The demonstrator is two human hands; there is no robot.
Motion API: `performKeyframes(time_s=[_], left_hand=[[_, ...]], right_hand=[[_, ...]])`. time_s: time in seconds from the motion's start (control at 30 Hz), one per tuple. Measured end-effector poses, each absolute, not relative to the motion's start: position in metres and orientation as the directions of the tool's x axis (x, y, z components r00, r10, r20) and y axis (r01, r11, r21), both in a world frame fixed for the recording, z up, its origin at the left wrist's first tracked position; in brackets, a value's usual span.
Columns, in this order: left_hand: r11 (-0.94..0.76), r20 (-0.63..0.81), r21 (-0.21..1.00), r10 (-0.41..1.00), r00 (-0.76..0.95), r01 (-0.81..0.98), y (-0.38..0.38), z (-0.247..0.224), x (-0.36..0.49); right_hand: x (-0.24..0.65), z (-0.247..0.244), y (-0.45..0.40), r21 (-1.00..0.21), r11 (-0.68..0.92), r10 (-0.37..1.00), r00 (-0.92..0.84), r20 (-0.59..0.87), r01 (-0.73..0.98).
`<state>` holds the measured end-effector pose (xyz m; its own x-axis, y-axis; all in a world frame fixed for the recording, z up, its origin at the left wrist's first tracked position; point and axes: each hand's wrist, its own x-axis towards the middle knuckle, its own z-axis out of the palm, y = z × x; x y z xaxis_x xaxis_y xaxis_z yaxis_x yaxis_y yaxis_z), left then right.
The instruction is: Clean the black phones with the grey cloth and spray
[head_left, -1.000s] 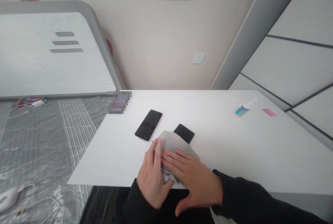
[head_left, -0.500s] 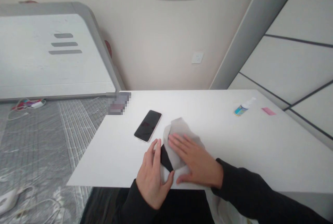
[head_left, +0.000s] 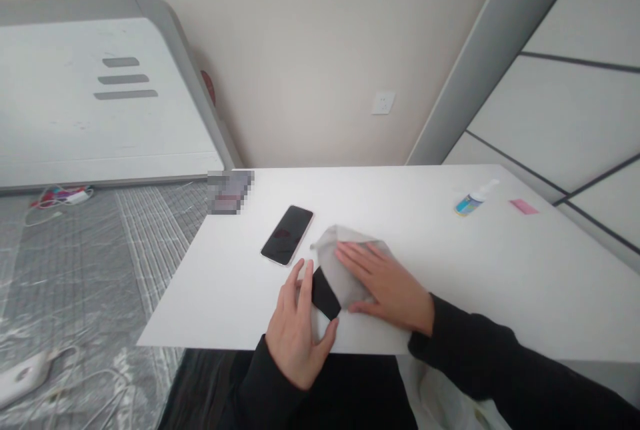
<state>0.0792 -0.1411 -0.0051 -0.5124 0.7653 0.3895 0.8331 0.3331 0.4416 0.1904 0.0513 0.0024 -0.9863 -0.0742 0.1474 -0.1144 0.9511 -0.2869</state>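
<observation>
A grey cloth (head_left: 345, 283) lies over part of a flat black object (head_left: 325, 295) near the front edge of the white table. Flat on the cloth, fingers stretched out, rests my right hand (head_left: 385, 283). My left hand (head_left: 299, 333) is at the black object's left side, its fingers and thumb spread and touching or close to its edges. The part of the object under the cloth is hidden. Beyond my left hand a phone with a dark screen (head_left: 287, 235) lies face up.
On the white table (head_left: 220, 297), a small spray bottle (head_left: 470, 204) lies at the right beside a pink piece (head_left: 524, 207). A pixelated item (head_left: 230, 192) is at the back left corner. Cables and a white device (head_left: 25, 377) are on the floor.
My right hand and the cloth have shifted slightly to the right, and the cloth's far corner is now folded differently. My left hand stays by the black object. The view has tilted slightly.
</observation>
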Motion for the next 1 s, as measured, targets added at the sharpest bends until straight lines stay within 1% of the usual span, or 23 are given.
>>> performKeyframes(time_s=[0.03, 0.07, 0.17, 0.2, 0.23, 0.3, 0.33, 0.37, 0.47, 0.5, 0.6, 0.63, 0.67, 0.73, 0.77, 0.8, 0.9, 0.93, 1.0], left_hand=[[0.333, 0.39, 0.441, 0.765, -0.512, 0.833, -0.141, -0.005, 0.079], [0.331, 0.39, 0.446, 0.765, -0.513, 0.832, -0.141, -0.005, 0.079], [0.32, 0.368, 0.482, 0.771, -0.52, 0.816, -0.142, -0.006, 0.079], [0.319, 0.365, 0.49, 0.77, -0.523, 0.811, -0.142, -0.006, 0.079], [0.321, 0.364, 0.496, 0.767, -0.529, 0.807, -0.142, -0.006, 0.079], [0.321, 0.366, 0.506, 0.761, -0.536, 0.801, -0.142, -0.006, 0.079], [0.319, 0.363, 0.516, 0.759, -0.54, 0.795, -0.142, -0.006, 0.078], [0.317, 0.354, 0.531, 0.76, -0.546, 0.786, -0.142, -0.006, 0.078], [0.315, 0.32, 0.57, 0.765, -0.559, 0.759, -0.143, -0.005, 0.077], [0.316, 0.316, 0.576, 0.764, -0.563, 0.753, -0.143, -0.005, 0.077], [0.319, 0.324, 0.572, 0.758, -0.566, 0.755, -0.142, -0.005, 0.077], [0.321, 0.329, 0.56, 0.76, -0.56, 0.764, -0.142, -0.005, 0.077], [0.328, 0.333, 0.541, 0.762, -0.555, 0.774, -0.142, -0.005, 0.078], [0.347, 0.331, 0.498, 0.771, -0.543, 0.795, -0.141, -0.005, 0.078], [0.357, 0.327, 0.483, 0.774, -0.543, 0.8, -0.141, -0.004, 0.078], [0.365, 0.323, 0.477, 0.774, -0.545, 0.8, -0.141, -0.004, 0.078], [0.364, 0.324, 0.495, 0.765, -0.556, 0.789, -0.141, -0.001, 0.078], [0.358, 0.329, 0.502, 0.762, -0.557, 0.787, -0.141, -0.001, 0.078], [0.347, 0.339, 0.515, 0.758, -0.558, 0.784, -0.14, -0.002, 0.078]], right_hand=[[0.19, 0.003, 0.052, -0.272, 0.959, -0.039, -0.987, 0.154, -0.08], [0.19, 0.003, 0.052, -0.272, 0.958, -0.046, -0.987, 0.154, -0.087], [0.19, 0.004, 0.049, -0.335, 0.904, -0.238, -0.963, 0.124, -0.267], [0.189, 0.004, 0.048, -0.345, 0.896, -0.257, -0.96, 0.115, -0.281], [0.188, 0.005, 0.049, -0.341, 0.906, -0.225, -0.968, 0.109, -0.249], [0.186, 0.005, 0.05, -0.312, 0.941, -0.098, -0.988, 0.121, -0.131], [0.185, 0.005, 0.05, -0.306, 0.946, -0.072, -0.989, 0.128, -0.108], [0.184, 0.006, 0.049, -0.313, 0.941, -0.095, -0.987, 0.13, -0.131], [0.182, 0.006, 0.047, -0.366, 0.878, -0.288, -0.951, 0.115, -0.31], [0.181, 0.006, 0.048, -0.365, 0.876, -0.293, -0.949, 0.115, -0.315], [0.18, 0.005, 0.05, -0.305, 0.934, -0.145, -0.979, 0.146, -0.184], [0.181, 0.005, 0.05, -0.296, 0.94, -0.131, -0.98, 0.151, -0.171], [0.182, 0.005, 0.05, -0.3, 0.934, -0.158, -0.977, 0.145, -0.195], [0.185, 0.006, 0.052, -0.332, 0.896, -0.273, -0.955, 0.115, -0.296], [0.186, 0.006, 0.054, -0.342, 0.884, -0.302, -0.948, 0.102, -0.318], [0.187, 0.006, 0.057, -0.337, 0.891, -0.289, -0.953, 0.093, -0.304], [0.188, 0.004, 0.064, -0.275, 0.95, -0.119, -0.987, 0.108, -0.144], [0.189, 0.003, 0.062, -0.269, 0.954, -0.103, -0.988, 0.114, -0.13], [0.192, 0.002, 0.051, -0.303, 0.931, -0.179, -0.979, 0.098, -0.201]])
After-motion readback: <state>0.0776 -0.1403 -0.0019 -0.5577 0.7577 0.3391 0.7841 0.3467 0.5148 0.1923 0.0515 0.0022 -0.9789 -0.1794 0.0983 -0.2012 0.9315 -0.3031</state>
